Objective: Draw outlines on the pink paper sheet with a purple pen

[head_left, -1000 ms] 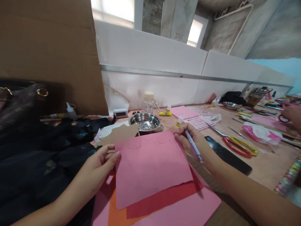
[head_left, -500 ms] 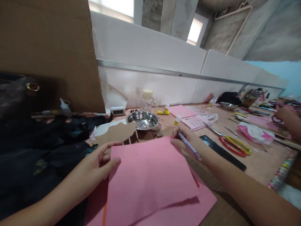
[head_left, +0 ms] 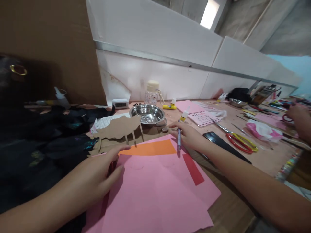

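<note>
A large sheet of pink paper (head_left: 155, 191) lies low in front of me, with an orange strip (head_left: 150, 147) showing past its far edge and a red strip (head_left: 193, 170) at its right. My left hand (head_left: 107, 171) is at the sheet's left edge, thumb and forefinger apart. In my right hand (head_left: 187, 134) a purple pen (head_left: 179, 139) is held between the fingers, pointing down toward the paper's far right corner. Just beyond the paper is a brown cardboard cutout (head_left: 119, 129) with thin legs.
A steel bowl (head_left: 147, 115) stands behind the cutout. On the right are a dark phone-like slab (head_left: 225, 147), scissors with red and yellow handles (head_left: 243, 142) and a pink-and-white plastic bag (head_left: 263, 131). Dark fabric (head_left: 55, 145) fills the left. Another person's hand (head_left: 300, 118) is at far right.
The raised pink sheet has come down toward me, uncovering the orange and red strips. My right hand has let go of its far corner, and the pen has swung more upright.
</note>
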A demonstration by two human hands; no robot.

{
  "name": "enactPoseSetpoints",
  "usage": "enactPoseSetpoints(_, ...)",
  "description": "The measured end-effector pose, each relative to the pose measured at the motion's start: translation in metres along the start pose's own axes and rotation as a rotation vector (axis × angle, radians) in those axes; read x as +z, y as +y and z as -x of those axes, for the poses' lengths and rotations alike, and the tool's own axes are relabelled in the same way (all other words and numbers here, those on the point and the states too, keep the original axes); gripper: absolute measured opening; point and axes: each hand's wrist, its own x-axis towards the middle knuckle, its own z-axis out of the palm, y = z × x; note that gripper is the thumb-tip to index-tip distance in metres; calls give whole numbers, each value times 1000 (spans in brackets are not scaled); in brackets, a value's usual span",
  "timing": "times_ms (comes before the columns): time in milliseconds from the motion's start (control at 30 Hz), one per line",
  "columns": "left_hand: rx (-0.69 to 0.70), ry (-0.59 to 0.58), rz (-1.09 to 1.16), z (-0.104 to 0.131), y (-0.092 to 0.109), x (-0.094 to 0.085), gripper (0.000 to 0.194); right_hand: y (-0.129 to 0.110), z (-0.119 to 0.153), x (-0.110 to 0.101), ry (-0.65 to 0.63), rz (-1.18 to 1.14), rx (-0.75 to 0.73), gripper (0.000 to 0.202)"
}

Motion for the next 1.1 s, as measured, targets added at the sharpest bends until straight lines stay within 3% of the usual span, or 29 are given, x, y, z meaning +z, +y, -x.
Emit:
enactPoseSetpoints(200, -10, -128, 42, 0, -8, 11, 47, 5, -27, 16, -45, 115, -44, 14)
enactPoseSetpoints(433, 22, -89, -108, 4, 2, 4, 49, 6, -35, 25, -19, 151, -5, 7)
enactPoseSetpoints(567, 78, -32, -84, -2, -3, 2, 32, -1, -32, 28, -18, 127, 19, 15)
enactPoseSetpoints(733, 179, -154, -22, -8, -3, 0, 20, -15, -24, 22, -37, 85, 41, 11)
enactPoseSetpoints(933, 168, -213, -20, -12, 1, -2, 13, -44, -2, -1, 37, -164, -45, 17)
enactPoseSetpoints(1033, 150, -215, -16, -14, -1, -2, 11, -74, 17, 1, -84, -246, -174, 14)
enactPoseSetpoints(1100, 144, -215, -13, -14, -2, -1, 11, -93, 28, 13, -228, -201, -337, 9)
